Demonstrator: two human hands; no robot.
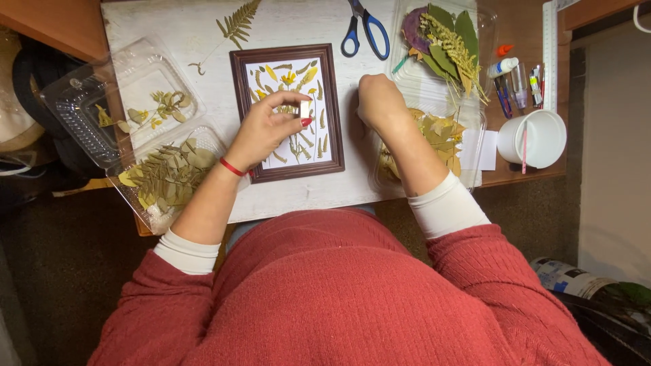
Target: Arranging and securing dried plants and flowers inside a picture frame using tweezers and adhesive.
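Brown wood frames the picture frame (287,112) lying flat near the middle of your white board (169,27), with pressed yellow flowers and thin leaves laid out on its white backing. Your left hand (266,130) hovers over the frame's lower half, its fingers pinched narrow around a small pale piece (305,110); what that piece is, you cannot tell from here. Your right hand (380,100) sits just beside the frame's right edge, curled loosely with the knuckles up, and whether it grips anything is hidden.

Toward the board's left edge, two clear trays overlap: the upper tray (81,102) holds a few dry sprigs, the lower tray (156,213) a heap of olive leaves. A fern frond (237,24) lies at the board's top edge, above the frame. Blue-handled scissors (365,30) rest at the top edge too, just right of the frame. At the right, under your forearm, a clear tray (475,135) carries yellowed leaves, and above it, another tray (485,34) holds big green leaves and a purple one. A white cup (536,139) stands near the table's right edge, with pens (505,95) and a ruler (550,54) close by.
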